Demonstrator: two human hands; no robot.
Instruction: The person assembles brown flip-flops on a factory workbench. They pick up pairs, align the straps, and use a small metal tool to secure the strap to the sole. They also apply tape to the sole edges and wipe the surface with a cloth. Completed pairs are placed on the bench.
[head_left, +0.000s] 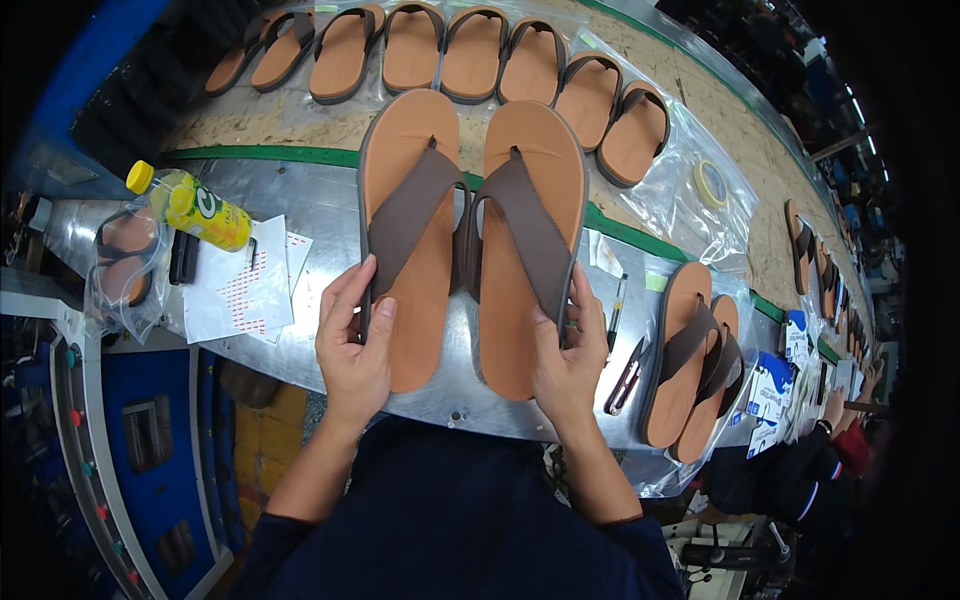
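Observation:
A pair of flip-flops with tan footbeds and dark brown straps is held up side by side over the metal bench, toe ends away from me. My left hand (358,345) grips the left flip-flop (415,320) by its outer edge, thumb on top near the strap's end. On the other side my right hand (568,350) holds the right flip-flop (506,330) the same way, thumb on the footbed. Their inner edges nearly meet at the straps. Right of my right hand lie thread snips (627,378) and a pen (617,310).
Several matching flip-flops (475,62) line the far conveyor belt (330,125). Another pair (680,350) lies on plastic at right. At left are a yellow-capped bottle (205,212), sticker sheets (240,300) and bagged flip-flops (128,250). A tape roll (710,184) sits on plastic. A co-worker (800,485) is far right.

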